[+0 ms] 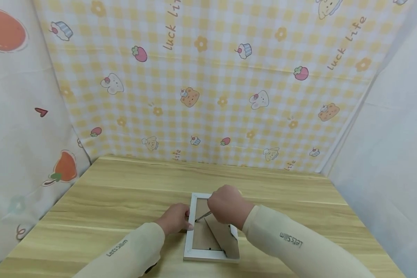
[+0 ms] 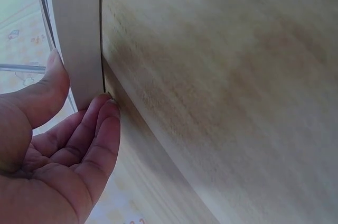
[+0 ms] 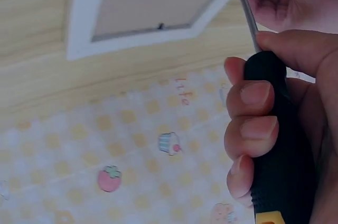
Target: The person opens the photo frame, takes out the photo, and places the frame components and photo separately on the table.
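A white picture frame (image 1: 193, 202) lies face down on the wooden table, showing its brown backing board (image 1: 201, 241) and a slanted stand flap (image 1: 224, 239). My left hand (image 1: 173, 219) grips the frame's left side, thumb on top and curled fingers against the outer side; the left wrist view shows this hand at the white side strip (image 2: 79, 28). My right hand (image 1: 229, 204) is wrapped around the black handle of a screwdriver (image 3: 285, 150). Its metal shaft (image 3: 245, 10) points to the backing's left edge, the tip by a small dark tab (image 1: 195, 221).
Another small dark tab (image 1: 210, 249) sits at the backing's lower edge. A dark object (image 1: 150, 267) shows partly beneath the left sleeve. Behind the wooden table (image 1: 132, 181) hangs a yellow checked cloth (image 1: 208, 85), with pale cloths at both sides.
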Motion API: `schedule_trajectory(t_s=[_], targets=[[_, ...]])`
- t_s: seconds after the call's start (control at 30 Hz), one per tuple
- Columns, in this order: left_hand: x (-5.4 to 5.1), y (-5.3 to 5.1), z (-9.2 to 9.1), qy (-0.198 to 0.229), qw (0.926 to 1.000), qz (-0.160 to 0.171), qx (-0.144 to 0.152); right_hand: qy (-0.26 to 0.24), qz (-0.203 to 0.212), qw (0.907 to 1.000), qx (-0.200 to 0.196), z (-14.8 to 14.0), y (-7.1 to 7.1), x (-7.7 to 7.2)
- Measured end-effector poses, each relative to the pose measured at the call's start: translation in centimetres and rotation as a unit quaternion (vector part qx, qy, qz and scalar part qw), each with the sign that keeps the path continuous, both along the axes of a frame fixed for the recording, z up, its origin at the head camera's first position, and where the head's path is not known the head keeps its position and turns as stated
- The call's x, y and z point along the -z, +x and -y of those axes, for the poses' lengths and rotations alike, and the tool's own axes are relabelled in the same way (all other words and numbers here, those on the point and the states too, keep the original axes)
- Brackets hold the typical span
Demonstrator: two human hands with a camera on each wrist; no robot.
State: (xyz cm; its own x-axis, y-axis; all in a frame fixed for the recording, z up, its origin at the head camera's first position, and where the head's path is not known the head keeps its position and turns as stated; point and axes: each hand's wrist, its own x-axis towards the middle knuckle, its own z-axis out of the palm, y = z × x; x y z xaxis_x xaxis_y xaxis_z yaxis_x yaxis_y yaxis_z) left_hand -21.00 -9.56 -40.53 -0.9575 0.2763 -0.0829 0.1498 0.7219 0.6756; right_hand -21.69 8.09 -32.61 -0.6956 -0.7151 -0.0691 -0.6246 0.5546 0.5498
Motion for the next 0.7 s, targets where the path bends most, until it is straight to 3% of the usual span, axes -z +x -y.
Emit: schedule_trajectory(t_s=[0.2,0.4,0.63,0.7], targets=[[0.2,0.1,0.2,0.004,0.9999,-0.011,0.005,0.046,-0.014,0.9988,0.001,2.6,-0.1,-1.0],[0.3,0.1,0.4,0.019,0.9989,-0.034,0.026,0.142,-0.015,0.9897,0.009,5.5,-0.3,-1.6],[0.4,0.1,0.5,0.118,0.9924,0.001,0.035,0.226,-0.016,0.9739,0.014,8.7,-0.5,-1.5],[0.3,0.2,0.5,0.128,0.991,0.001,0.04,0.244,-0.018,0.9694,0.018,9.5,-0.4,-1.3]])
